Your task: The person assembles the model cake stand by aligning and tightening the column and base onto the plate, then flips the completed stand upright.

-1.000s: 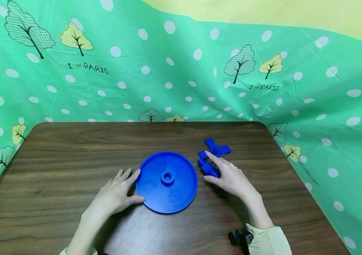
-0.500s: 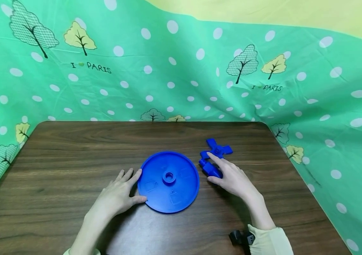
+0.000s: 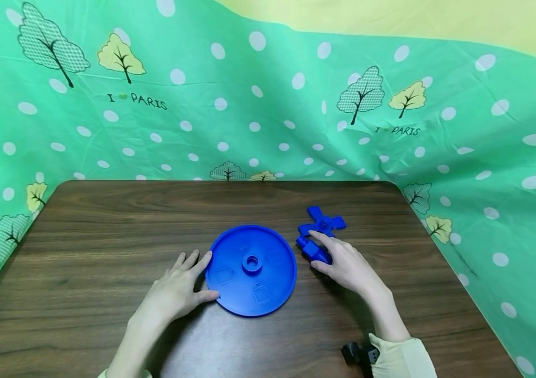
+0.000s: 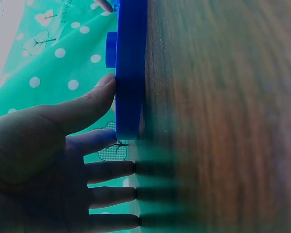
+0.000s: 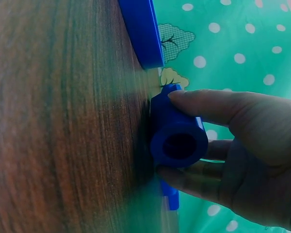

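A round blue plastic disc with a raised central hub lies flat on the table. My left hand is at its left side, thumb and index fingertip touching the rim and the fingers fairly straight; the left wrist view shows the thumb against the disc's edge. To the right, my right hand holds a blue hollow cylinder lying on its side. In the right wrist view, thumb and fingers lie on either side of its open end. Just beyond it is a blue cross-shaped piece, partly hidden by the fingers.
Everything stands on a dark wood-grain table. A green dotted cloth with printed trees hangs behind and to the sides. A black device is strapped at the right wrist by the pale sleeve.
The head view has shifted slightly, so everything appears a little further right. Both hands and the blue pieces keep their places relative to each other.
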A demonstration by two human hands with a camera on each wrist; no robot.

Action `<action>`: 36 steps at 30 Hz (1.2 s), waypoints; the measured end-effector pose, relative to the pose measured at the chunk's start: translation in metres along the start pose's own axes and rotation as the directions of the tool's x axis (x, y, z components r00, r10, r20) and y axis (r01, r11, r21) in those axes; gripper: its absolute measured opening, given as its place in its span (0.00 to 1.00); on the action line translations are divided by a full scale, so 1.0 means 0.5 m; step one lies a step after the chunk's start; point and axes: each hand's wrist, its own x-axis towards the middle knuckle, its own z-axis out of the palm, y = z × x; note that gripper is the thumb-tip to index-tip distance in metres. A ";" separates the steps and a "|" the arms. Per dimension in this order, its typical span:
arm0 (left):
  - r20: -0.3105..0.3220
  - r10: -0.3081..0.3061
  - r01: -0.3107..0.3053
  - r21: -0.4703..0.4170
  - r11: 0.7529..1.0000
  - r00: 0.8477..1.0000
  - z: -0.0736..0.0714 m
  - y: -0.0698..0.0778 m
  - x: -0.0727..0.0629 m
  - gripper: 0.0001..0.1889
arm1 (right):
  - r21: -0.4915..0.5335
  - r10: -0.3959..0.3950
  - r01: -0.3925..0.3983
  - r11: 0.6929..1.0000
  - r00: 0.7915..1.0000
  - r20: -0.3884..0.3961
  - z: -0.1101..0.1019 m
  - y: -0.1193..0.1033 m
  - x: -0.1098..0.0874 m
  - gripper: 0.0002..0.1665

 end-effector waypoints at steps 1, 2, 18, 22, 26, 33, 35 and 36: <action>0.000 0.001 -0.001 0.000 1.000 1.000 0.000 0.000 0.000 0.47 | 0.001 0.001 -0.001 1.000 1.000 0.000 0.000 0.000 0.000 0.41; 0.001 -0.001 0.001 0.002 1.000 1.000 0.000 0.001 0.000 0.46 | 0.000 0.002 -0.002 1.000 1.000 0.001 0.000 0.000 -0.001 0.41; -0.015 0.013 -0.013 0.019 1.000 1.000 -0.002 -0.004 -0.002 0.43 | 0.011 0.012 -0.012 1.000 1.000 -0.013 -0.019 0.002 0.001 0.40; -0.024 0.020 -0.019 0.028 0.999 1.000 -0.002 -0.003 -0.003 0.43 | 0.020 0.013 -0.012 1.000 0.999 -0.037 -0.024 0.002 0.001 0.39; -0.029 0.025 -0.024 0.027 0.999 0.999 -0.003 -0.003 -0.004 0.43 | 0.036 0.021 -0.019 0.999 0.998 -0.055 -0.029 -0.001 0.002 0.37; -0.034 0.050 -0.049 0.032 0.998 0.998 -0.005 -0.002 -0.005 0.42 | 0.039 0.024 -0.020 0.999 0.994 -0.105 -0.038 -0.008 0.000 0.34; -0.036 0.062 -0.061 0.035 0.998 0.997 -0.004 -0.002 -0.004 0.42 | 0.031 0.023 -0.020 0.999 0.992 -0.125 -0.040 -0.008 -0.003 0.33; -0.038 0.069 -0.067 0.035 0.997 0.997 -0.004 -0.002 -0.003 0.42 | 0.028 0.022 -0.018 0.999 0.991 -0.135 -0.041 -0.008 -0.004 0.33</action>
